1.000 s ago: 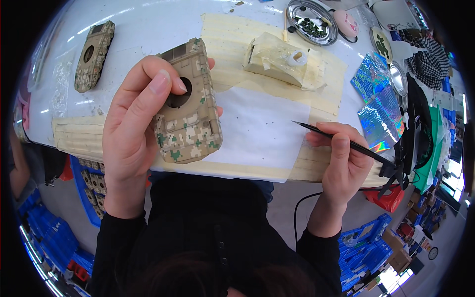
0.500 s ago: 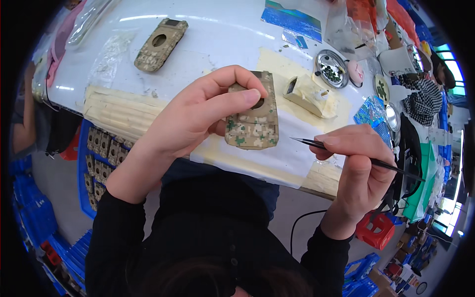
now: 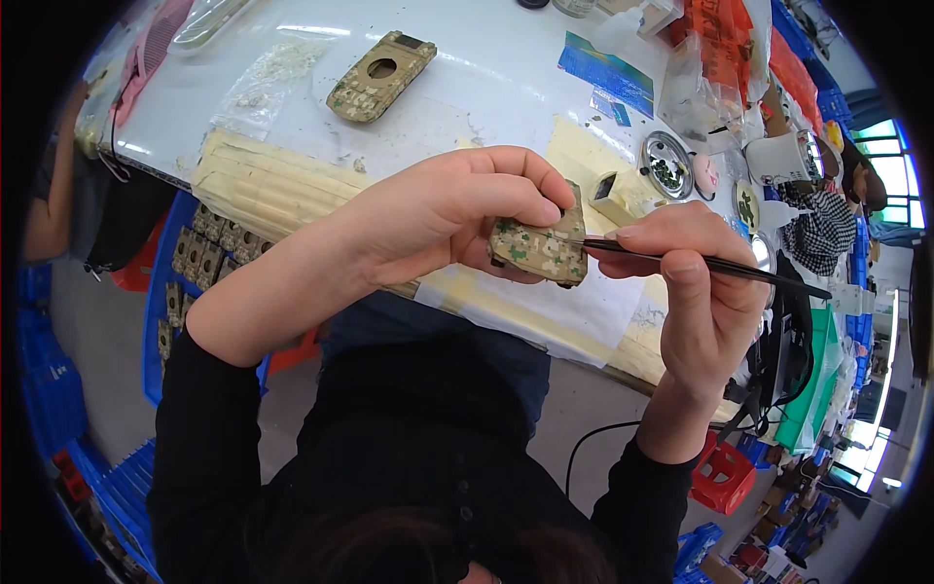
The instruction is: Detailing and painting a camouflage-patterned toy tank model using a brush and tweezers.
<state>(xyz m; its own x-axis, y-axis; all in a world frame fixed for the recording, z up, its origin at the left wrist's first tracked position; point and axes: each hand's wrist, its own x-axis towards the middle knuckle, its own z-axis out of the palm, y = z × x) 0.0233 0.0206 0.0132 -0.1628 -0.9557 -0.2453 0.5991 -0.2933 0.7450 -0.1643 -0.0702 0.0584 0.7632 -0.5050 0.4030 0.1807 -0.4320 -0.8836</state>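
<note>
**Holding Camouflage Hull (image 3: 538,255) Close to a Slim Black Tool (image 3: 744,270)**

Grips the camouflage hull, a model vehicle body, in the left hand (image 3: 486,200), thumb over the upper face and other fingers partly hidden beneath, closed as far as the hull's thickness allows. Tilts the patterned end toward the right hand (image 3: 700,282), apparently to offer an exposed surface while covering the rest. Pinches the slim black tool, tweezers by the look, in that right hand, pen-style, thumb and fingers closed fully around the shaft, likely for fine control. Points the tip at the patterned face, just left of the right fingertips; cannot tell touching from hovering. Has a white sheet (image 3: 613,302) spread below both grips, perhaps for protecting the table (image 3: 486,97). Shows a second hull (image 3: 381,78) lying well apart, beyond the left hand, and a round metal dish (image 3: 673,146) of dark green pieces beyond the right, seemingly for easy reach.
</note>
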